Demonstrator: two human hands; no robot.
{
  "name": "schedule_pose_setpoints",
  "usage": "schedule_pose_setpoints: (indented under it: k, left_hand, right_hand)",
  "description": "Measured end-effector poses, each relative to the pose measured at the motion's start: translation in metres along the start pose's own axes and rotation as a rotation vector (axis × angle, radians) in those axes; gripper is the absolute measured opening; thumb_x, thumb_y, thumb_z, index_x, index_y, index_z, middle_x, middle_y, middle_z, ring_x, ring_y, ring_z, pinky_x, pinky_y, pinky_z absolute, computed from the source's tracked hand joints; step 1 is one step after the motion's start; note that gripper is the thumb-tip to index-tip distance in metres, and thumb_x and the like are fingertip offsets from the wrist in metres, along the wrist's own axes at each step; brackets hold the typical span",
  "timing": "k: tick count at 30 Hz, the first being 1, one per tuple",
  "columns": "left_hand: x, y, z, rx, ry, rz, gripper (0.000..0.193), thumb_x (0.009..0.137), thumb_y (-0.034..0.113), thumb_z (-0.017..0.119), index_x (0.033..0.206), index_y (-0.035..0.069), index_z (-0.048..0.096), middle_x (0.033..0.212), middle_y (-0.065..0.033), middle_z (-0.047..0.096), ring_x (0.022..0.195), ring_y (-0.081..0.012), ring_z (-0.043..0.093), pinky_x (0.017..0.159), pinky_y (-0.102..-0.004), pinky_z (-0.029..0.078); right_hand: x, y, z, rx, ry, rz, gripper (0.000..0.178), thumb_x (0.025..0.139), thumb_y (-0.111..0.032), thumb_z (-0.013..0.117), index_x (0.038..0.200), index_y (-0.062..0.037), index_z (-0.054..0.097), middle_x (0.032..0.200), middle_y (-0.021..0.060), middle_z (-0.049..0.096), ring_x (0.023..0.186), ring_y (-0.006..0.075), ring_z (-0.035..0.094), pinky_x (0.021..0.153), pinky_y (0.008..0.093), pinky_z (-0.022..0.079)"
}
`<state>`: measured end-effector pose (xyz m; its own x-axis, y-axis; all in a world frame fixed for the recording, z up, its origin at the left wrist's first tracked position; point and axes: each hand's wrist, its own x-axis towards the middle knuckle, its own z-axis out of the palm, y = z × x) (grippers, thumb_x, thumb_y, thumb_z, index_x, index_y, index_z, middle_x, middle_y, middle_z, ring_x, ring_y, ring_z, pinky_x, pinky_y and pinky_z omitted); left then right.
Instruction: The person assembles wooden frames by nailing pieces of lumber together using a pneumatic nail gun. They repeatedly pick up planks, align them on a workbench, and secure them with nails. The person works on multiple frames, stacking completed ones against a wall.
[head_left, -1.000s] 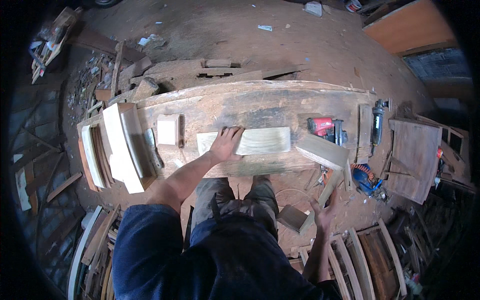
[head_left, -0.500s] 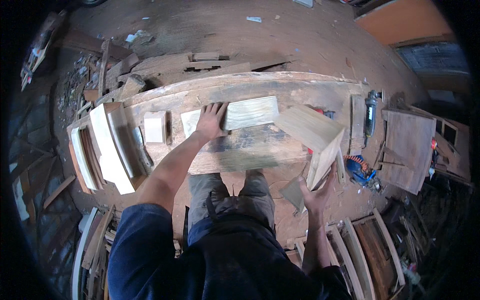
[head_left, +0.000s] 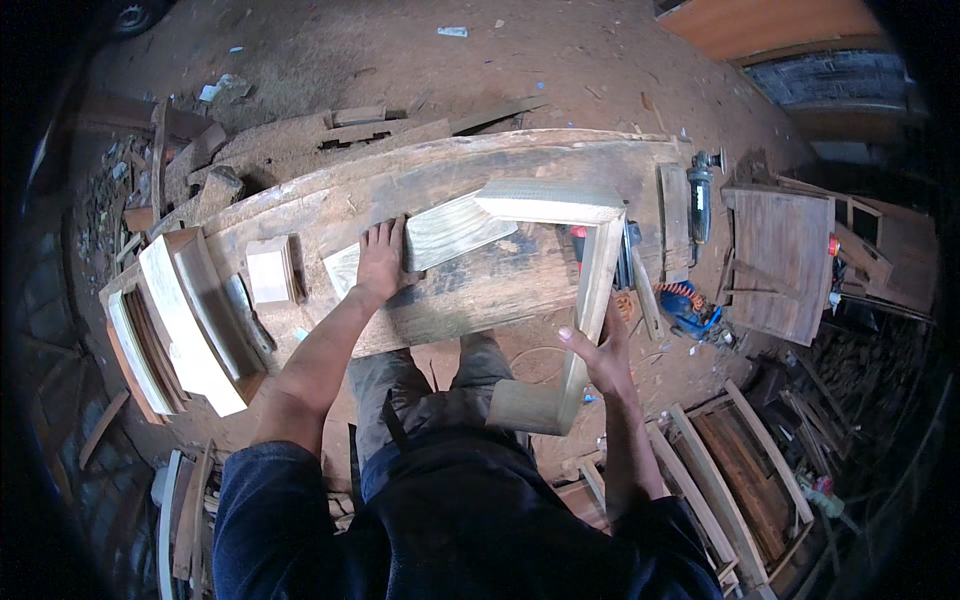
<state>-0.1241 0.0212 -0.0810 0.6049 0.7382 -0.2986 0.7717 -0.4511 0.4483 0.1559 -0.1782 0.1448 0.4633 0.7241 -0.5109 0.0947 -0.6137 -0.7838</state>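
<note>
Three-sided wooden frame [head_left: 588, 310]: clamped in the right hand [head_left: 608, 360], upper arm over the bench [head_left: 450, 290], lower arm hanging past the near edge by the person's legs; open side toward the left.
Right-hand grip: thumb on the inner side of the long piece, fingers wrapped round the outer side and partly hidden behind.
Pale board [head_left: 455, 232]: lying slantwise on the bench, left end under and around the left hand [head_left: 383, 262], right end meeting or overlapped by the frame's upper arm; contact there impossible to tell.
Left-hand grip: spread across the board's width, fingers side by side at the far edge, thumb at the near edge.
Frame joints: likely weak point; possible opening or twisting at the corners, from holding by the long piece alone with both arms unsupported by fingers.
Board under the frame arm: possible skid or swing, from a knock at the right end.
Red-and-black power tool [head_left: 628, 262]: just behind the long piece; possible bump or snag, from swinging the frame to the right.
Frame to fingers: long piece inside the right grip; both corners well apart from either hand's fingers.
</note>
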Motion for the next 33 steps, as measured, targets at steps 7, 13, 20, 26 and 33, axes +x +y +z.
schedule_pose_setpoints:
  k: [7,13,20,26,33]
  left_hand:
    - [-0.031,0.015,0.024,0.075,0.219,0.049,0.097,0.071,0.024,0.085,0.151,-0.004,0.037,0.137,-0.0243,0.047,0.13,-0.0415,0.044,0.115,-0.0553,0.031]
    - [-0.088,0.034,0.049,0.0,0.289,0.207,0.06,0.087,0.007,0.058,0.144,-0.001,0.044,0.136,-0.0209,0.05,0.127,-0.038,0.048,0.11,-0.0544,0.036]
    - [-0.093,0.037,0.046,0.01,0.265,0.216,0.059,0.086,0.005,0.058,0.144,0.008,0.049,0.136,-0.0158,0.051,0.119,-0.0352,0.05,0.107,-0.053,0.038]
    - [-0.081,0.037,0.026,-0.014,0.142,0.185,0.062,0.085,0.009,0.064,0.145,0.009,0.05,0.14,-0.0138,0.05,0.121,-0.0343,0.049,0.109,-0.0504,0.038]
    - [-0.026,0.034,-0.012,-0.145,-0.333,0.041,0.059,0.093,0.052,0.067,0.126,0.004,0.066,0.104,-0.0191,0.072,0.102,-0.0405,0.067,0.09,-0.0494,0.053]
  right_hand:
    - [0.0,-0.006,0.005,-0.039,-0.042,-0.085,0.119,0.075,-0.026,0.092,0.164,0.0009,0.018,0.16,0.0251,0.04,0.145,0.0325,0.045,0.12,0.0461,0.036]
    - [-0.007,-0.003,-0.006,-0.054,-0.027,0.004,0.115,0.074,-0.021,0.091,0.164,-0.002,0.022,0.156,0.0237,0.045,0.14,0.0328,0.049,0.116,0.0453,0.039]
    - [-0.01,0.001,-0.012,0.016,0.033,0.028,0.107,0.075,-0.02,0.089,0.161,-0.0007,0.029,0.145,0.0184,0.053,0.132,0.0284,0.052,0.111,0.0434,0.042]
    - [-0.011,0.0,-0.009,0.014,0.013,0.074,0.106,0.076,-0.019,0.089,0.161,-0.0007,0.028,0.147,0.0191,0.051,0.134,0.0288,0.052,0.112,0.0421,0.042]
    - [-0.011,0.004,0.004,-0.068,-0.002,-0.025,0.113,0.075,-0.018,0.089,0.164,-0.0011,0.021,0.157,0.0223,0.044,0.14,0.0303,0.049,0.114,0.0438,0.042]
